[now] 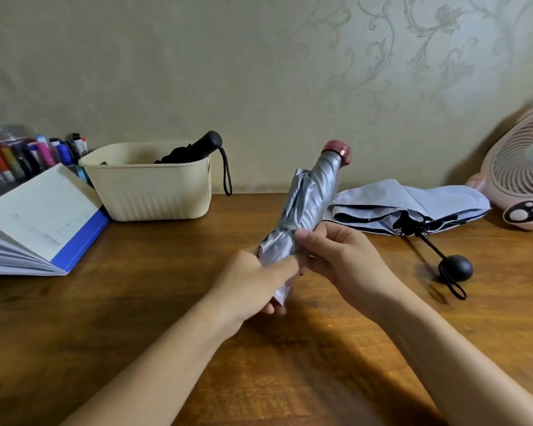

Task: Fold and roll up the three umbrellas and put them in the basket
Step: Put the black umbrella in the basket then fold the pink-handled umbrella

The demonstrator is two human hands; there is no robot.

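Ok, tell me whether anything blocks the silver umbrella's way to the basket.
Nothing visible does: bare table lies between the silver umbrella and the basket. A black umbrella already lies inside, its handle over the right rim.

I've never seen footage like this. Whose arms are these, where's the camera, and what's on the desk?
No machine here: a person works with bare hands, filmed by a camera worn on their head, looking down. The left hand and right hand both grip a silver umbrella, partly rolled, above the wooden table. A black umbrella already sits in the cream basket. A pale blue umbrella lies loose on the table at right, near a pink fan. An open book lies at left.
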